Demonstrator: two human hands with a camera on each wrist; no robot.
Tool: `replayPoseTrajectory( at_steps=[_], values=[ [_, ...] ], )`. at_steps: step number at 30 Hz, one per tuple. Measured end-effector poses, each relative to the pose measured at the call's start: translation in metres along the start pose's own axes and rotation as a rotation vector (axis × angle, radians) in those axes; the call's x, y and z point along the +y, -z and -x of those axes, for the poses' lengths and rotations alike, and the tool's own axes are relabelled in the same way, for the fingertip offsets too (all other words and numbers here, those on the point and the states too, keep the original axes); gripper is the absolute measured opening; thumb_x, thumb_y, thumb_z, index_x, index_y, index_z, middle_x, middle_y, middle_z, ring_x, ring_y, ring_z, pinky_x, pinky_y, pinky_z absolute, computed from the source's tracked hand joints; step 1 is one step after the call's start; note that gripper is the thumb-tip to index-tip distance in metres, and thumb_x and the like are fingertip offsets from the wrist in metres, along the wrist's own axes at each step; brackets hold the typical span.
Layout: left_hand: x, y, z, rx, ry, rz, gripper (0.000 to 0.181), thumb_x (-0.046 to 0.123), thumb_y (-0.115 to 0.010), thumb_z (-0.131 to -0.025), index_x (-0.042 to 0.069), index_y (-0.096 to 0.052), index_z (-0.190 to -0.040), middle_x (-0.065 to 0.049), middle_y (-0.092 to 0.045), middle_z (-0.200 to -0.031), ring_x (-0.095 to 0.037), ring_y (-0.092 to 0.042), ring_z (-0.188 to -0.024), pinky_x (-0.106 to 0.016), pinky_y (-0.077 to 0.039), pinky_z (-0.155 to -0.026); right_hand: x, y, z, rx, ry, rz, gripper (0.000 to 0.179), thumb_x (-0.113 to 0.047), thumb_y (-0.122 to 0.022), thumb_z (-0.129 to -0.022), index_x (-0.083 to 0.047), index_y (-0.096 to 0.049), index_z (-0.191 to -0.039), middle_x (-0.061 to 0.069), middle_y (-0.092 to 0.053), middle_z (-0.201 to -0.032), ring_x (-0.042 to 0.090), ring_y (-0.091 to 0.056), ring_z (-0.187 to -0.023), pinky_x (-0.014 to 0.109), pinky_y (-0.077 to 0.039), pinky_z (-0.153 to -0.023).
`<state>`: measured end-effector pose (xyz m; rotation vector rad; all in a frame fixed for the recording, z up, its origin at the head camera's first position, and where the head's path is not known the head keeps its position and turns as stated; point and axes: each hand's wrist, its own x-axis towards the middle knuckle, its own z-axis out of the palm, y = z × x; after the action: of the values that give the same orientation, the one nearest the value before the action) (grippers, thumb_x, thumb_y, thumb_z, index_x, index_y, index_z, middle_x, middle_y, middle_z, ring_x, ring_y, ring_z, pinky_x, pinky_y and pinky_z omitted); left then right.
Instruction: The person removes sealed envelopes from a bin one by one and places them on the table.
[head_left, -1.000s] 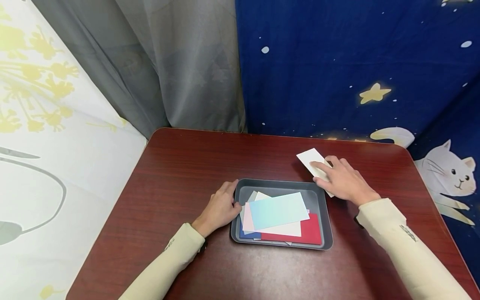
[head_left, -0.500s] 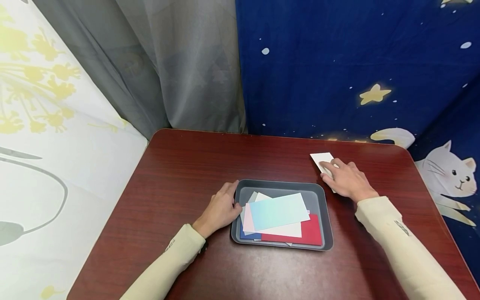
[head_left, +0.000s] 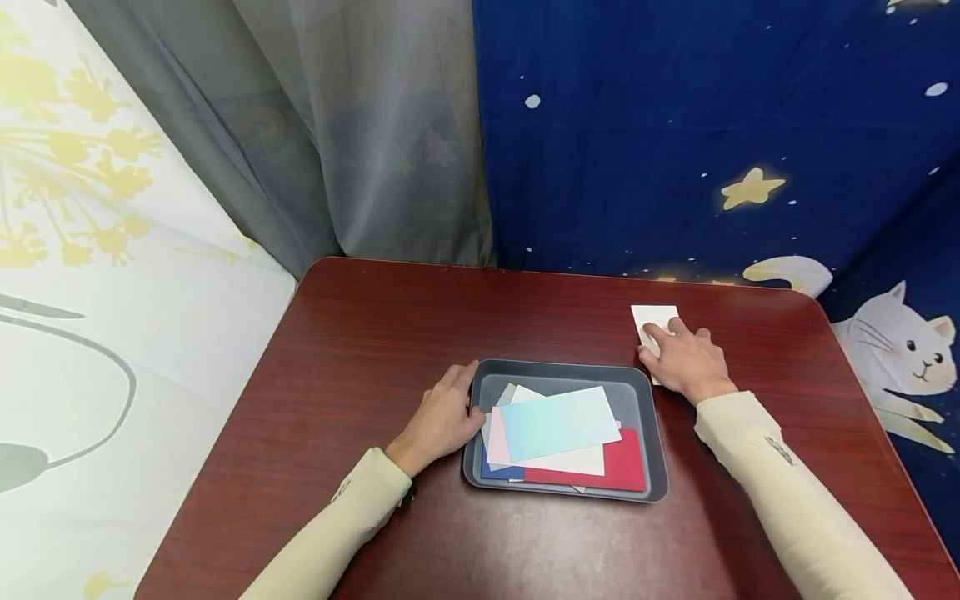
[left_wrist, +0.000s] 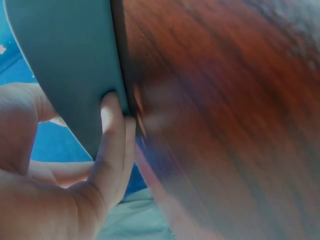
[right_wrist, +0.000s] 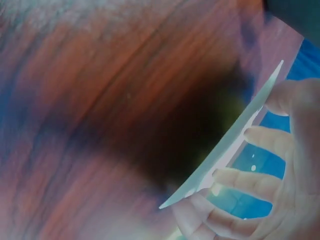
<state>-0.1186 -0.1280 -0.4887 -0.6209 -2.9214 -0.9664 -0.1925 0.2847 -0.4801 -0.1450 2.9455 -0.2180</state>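
A dark grey rectangular tray [head_left: 636,400] lies on the table. My left hand [head_left: 438,421] grips its left side, thumb at the rim and fingers along the outer wall; the left wrist view shows fingertips against the tray's side [left_wrist: 75,55]. Inside lie loose paper pieces: a light blue card [head_left: 558,423] on top, pink and white ones under it, a red piece [head_left: 626,467] and a dark blue one [head_left: 498,471]. Beyond the tray's back right corner, my right hand [head_left: 686,360] holds a white card [head_left: 651,316] by its edges. The right wrist view shows this card slanted, with shadow beneath it.
The reddish-brown wooden table [head_left: 375,333] extends around the tray on all sides. A grey curtain [head_left: 397,125] and a dark blue curtain [head_left: 637,125] hang behind it. White patterned fabric [head_left: 187,333] borders the left side.
My right hand has carried the white card rightward, away from the tray's corner, and turned it straighter and lower toward the table. The left hand and tray have stayed in place.
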Motion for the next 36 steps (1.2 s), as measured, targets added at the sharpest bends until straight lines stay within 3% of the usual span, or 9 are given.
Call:
replayPoseTrajectory(
  at_steps=[9, 17, 23, 27, 31, 36],
  values=[
    [0.001, 0.001, -0.001, -0.037, 0.025, -0.022, 0.073, 0.008, -0.073, -0.092, -0.011, -0.049, -0.159, -0.022, -0.061, -0.142, -0.015, -0.063, -0.083, -0.051, -0.056, -0.082, -0.003, -0.005, -0.003, 0.011, -0.040, -0.005, 0.064, -0.045, -0.052, -0.110, -0.009, -0.048, -0.163, 0.038, -0.035, -0.158, 0.068, -0.046, -0.118, 0.076, -0.053, -0.086],
    [-0.001, 0.000, -0.001, -0.016, 0.004, 0.002, 0.072, 0.009, -0.070, -0.092, -0.013, -0.049, -0.157, -0.024, -0.061, -0.142, -0.013, -0.061, -0.080, -0.055, -0.055, -0.079, -0.004, -0.003, 0.002, 0.043, -0.060, -0.013, 0.065, -0.048, -0.054, -0.108, -0.009, -0.050, -0.161, 0.039, -0.035, -0.157, 0.065, -0.047, -0.121, 0.077, -0.052, -0.088],
    [-0.001, 0.000, 0.000, -0.014, 0.005, -0.006, 0.071, 0.008, -0.070, -0.092, -0.013, -0.050, -0.156, -0.024, -0.061, -0.140, -0.015, -0.063, -0.082, -0.054, -0.056, -0.079, -0.009, 0.006, 0.013, 0.217, 0.006, 0.017, 0.055, -0.044, -0.055, -0.108, -0.004, -0.064, -0.144, 0.031, -0.057, -0.135, 0.053, -0.055, -0.112, 0.072, -0.055, -0.078],
    [0.001, 0.001, 0.000, -0.040, 0.032, -0.014, 0.073, 0.008, -0.072, -0.094, -0.011, -0.048, -0.160, -0.023, -0.061, -0.144, -0.017, -0.066, -0.088, -0.051, -0.057, -0.083, -0.016, 0.011, 0.023, 0.312, 0.058, 0.026, 0.050, -0.041, -0.057, -0.107, -0.002, -0.071, -0.135, 0.029, -0.065, -0.129, 0.050, -0.059, -0.111, 0.069, -0.056, -0.079],
    [0.001, 0.002, 0.000, -0.026, 0.014, 0.015, 0.073, 0.008, -0.071, -0.092, -0.012, -0.048, -0.158, -0.024, -0.061, -0.143, -0.021, -0.068, -0.090, -0.056, -0.056, -0.083, -0.027, 0.014, 0.035, 0.400, 0.129, 0.032, 0.045, -0.039, -0.062, -0.104, -0.001, -0.076, -0.124, 0.027, -0.070, -0.123, 0.049, -0.062, -0.108, 0.067, -0.057, -0.075],
    [-0.007, -0.004, 0.001, 0.011, -0.035, 0.039, 0.073, 0.011, -0.068, -0.090, -0.014, -0.049, -0.157, -0.025, -0.061, -0.139, -0.021, -0.068, -0.090, -0.058, -0.056, -0.080, -0.044, 0.019, 0.049, 0.393, 0.195, 0.027, 0.042, -0.035, -0.068, -0.101, -0.001, -0.077, -0.123, 0.026, -0.070, -0.121, 0.046, -0.066, -0.109, 0.062, -0.061, -0.069]
  ],
)
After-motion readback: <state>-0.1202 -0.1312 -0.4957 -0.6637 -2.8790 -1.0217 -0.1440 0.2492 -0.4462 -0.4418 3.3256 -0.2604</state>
